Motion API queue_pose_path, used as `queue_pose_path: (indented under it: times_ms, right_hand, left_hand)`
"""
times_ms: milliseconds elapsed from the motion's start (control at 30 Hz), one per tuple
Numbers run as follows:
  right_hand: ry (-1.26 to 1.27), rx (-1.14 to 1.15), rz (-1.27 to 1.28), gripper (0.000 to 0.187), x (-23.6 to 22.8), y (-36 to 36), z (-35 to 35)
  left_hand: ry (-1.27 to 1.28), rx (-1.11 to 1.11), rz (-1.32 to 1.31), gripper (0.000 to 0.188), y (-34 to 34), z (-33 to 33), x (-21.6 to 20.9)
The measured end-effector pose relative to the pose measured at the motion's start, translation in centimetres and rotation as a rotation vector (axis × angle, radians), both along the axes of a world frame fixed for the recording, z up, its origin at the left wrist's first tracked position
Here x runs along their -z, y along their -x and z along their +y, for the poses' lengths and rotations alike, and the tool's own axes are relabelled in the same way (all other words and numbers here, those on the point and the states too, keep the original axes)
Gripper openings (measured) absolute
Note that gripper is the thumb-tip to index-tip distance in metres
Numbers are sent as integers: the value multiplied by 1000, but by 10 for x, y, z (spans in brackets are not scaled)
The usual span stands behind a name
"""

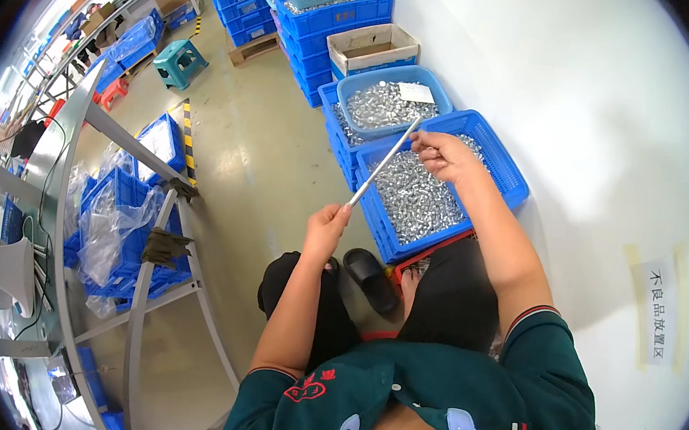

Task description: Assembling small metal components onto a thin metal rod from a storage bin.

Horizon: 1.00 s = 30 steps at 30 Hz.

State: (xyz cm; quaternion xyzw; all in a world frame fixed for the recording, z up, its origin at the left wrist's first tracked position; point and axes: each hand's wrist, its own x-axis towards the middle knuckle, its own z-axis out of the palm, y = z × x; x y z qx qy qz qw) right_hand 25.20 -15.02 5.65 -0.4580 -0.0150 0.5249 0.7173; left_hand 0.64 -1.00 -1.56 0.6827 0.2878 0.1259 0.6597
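Observation:
A thin silvery-white rod [383, 164] slants up and to the right in front of me. My left hand [327, 231] is closed round its lower end. Close by its upper end is my right hand [445, 156], fingers curled and thumb pinched in; what they hold is too small to make out, and I cannot tell whether they touch the rod. Beneath the right hand sits a blue plastic crate [378, 228] heaped with small shiny metal parts [420, 197]. Behind it a light blue basin [445, 94] holds similar metal pieces with a white slip of paper [415, 93] on top.
Stacked blue crates [340, 30] and a white-rimmed box [373, 50] stand beyond the basin, along the white wall [599, 114]. To my left are a metal-framed table [135, 311], bagged blue crates [119, 220] and a green stool [179, 63]. A black slipper [371, 281] lies by my feet.

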Motion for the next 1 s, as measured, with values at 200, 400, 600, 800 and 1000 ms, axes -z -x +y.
queue_pose_path:
  times_ms: [200,400,600,800,1000]
  right_hand:
    - [-83,108,-35,30,4,-11,-7]
    - [-91,145,-135,30,-4,-5,-7]
    - [-41,105,-370,27,-8,-1,-5]
    - [46,107,-574,24,-13,3,-3]
    - [-79,6,-443,23,-20,5,-3]
  left_hand:
    - [-106,45,-8,35,4,-1,-1]
    - [-140,74,27,35,8,-1,-2]
    - [-178,58,13,36,7,-4,-5]
    - [-217,40,14,37,7,-1,4]
    - [-142,17,-3,36,5,0,2]
